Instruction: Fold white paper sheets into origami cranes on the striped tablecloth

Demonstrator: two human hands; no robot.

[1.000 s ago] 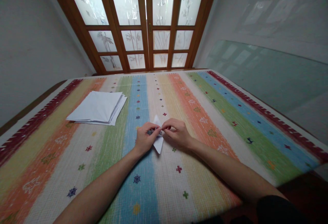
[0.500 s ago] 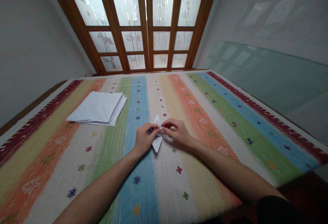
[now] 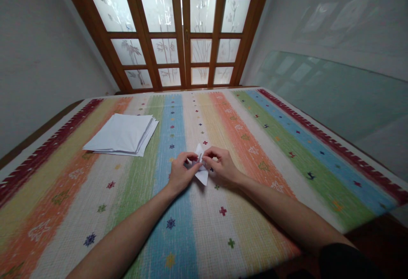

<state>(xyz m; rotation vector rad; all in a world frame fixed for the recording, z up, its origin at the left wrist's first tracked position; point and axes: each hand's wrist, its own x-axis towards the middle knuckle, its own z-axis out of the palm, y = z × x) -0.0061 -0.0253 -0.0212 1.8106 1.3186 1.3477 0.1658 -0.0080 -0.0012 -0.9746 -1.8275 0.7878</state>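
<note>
A small piece of folded white paper [image 3: 202, 177], with pointed ends at top and bottom, is between my hands just above the striped tablecloth [image 3: 168, 249]. My left hand [image 3: 182, 170] pinches it from the left, thumb and fingers closed on its middle. From the other side my right hand [image 3: 220, 164] grips the paper near its upper middle with thumb and index finger. The fingers hide the centre of the fold, so its exact shape there cannot be made out.
A loose stack of white paper sheets [image 3: 119, 134] lies to the left, beyond my left hand. Wooden doors with frosted panes [image 3: 165, 51] stand behind the table's far edge. A pale glass panel [image 3: 334, 96] leans along the right wall.
The folded paper has turned slightly, its lower point shifting to the right. My fingers have changed their hold a little; the left hand has moved slightly right. The paper stack stays put.
</note>
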